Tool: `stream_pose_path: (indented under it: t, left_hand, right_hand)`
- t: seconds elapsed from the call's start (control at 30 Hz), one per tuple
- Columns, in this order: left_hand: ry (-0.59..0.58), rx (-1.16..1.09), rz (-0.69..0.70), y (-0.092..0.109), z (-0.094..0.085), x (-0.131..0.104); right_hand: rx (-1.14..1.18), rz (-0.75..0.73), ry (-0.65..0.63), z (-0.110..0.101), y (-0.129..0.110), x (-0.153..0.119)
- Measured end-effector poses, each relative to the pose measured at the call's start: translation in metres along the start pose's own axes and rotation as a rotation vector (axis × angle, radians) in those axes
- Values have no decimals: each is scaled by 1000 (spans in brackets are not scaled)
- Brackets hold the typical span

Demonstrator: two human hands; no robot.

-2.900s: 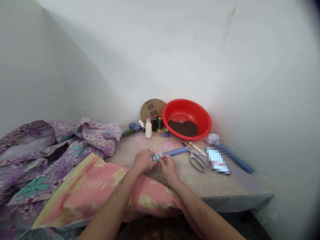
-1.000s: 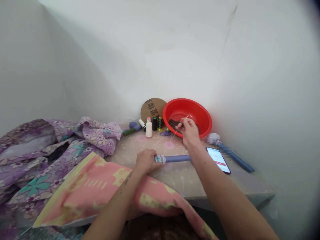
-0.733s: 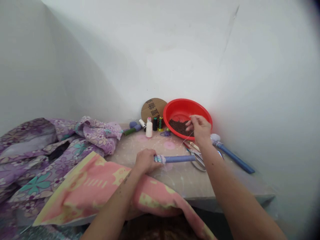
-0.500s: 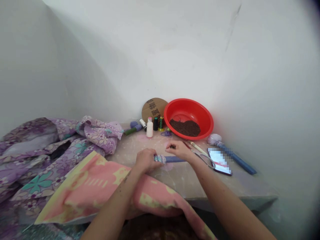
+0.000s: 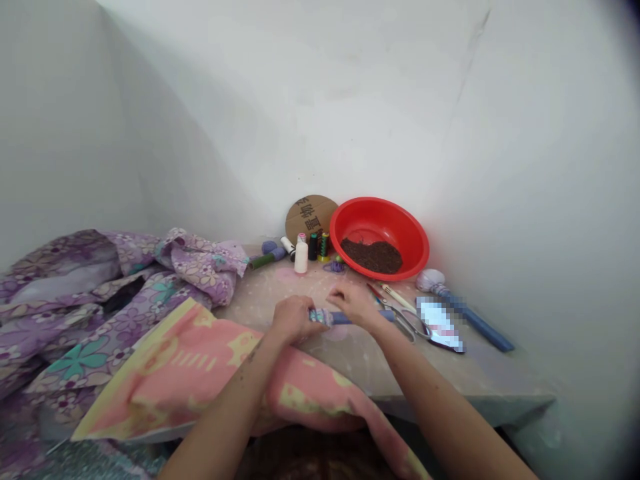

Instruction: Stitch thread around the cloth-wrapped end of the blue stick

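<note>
I count two hands [image 5: 293, 319], one red basin [image 5: 417, 233], one pair of scissors [image 5: 400, 319], two blue-handled sticks [image 5: 475, 321], about four thread spools [image 5: 301, 256], one phone [image 5: 439, 323]

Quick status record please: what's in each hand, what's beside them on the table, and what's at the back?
left hand: closed around the fabric-covered end of a blue stick
right hand: resting on the stick's shaft
beside: scissors, phone
back: red basin with dark grains, thread spools
left side: floral cloth, pink towel
</note>
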State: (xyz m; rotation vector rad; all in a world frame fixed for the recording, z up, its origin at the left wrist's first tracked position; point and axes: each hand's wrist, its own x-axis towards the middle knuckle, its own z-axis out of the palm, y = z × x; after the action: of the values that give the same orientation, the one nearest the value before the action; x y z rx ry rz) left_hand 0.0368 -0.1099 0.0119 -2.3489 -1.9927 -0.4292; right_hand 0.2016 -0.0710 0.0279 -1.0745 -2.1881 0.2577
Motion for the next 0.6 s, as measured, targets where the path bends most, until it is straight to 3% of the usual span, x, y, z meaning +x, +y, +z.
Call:
stream_pose_path:
  t: [0.2,0.27,0.3,0.37,0.43,0.5,0.6]
  left_hand:
    - [11,-21,14,-1,-1,-1]
    - [10,-26,15,-2,-1,-1]
    - [7,-27,13,-1,-1,-1]
    - [2,-25,15,-1,-1,-1]
    - [4,-22,25,-2,0,0]
    - [7,-18,32,-2,0,1]
    - [3,-8,27,-2,0,1]
  right_hand:
    - [100,195,637,-41,10,14]
    - [26,301,773,-54,15,15]
    - [-31,347,774,-58,18,14]
    - [-153,409,630,-62,24,12]
    - [-231,409,383,-58,26,9]
    - [-208,325,168,-48,25,6]
    - [-76,117,-42,-27,19,1]
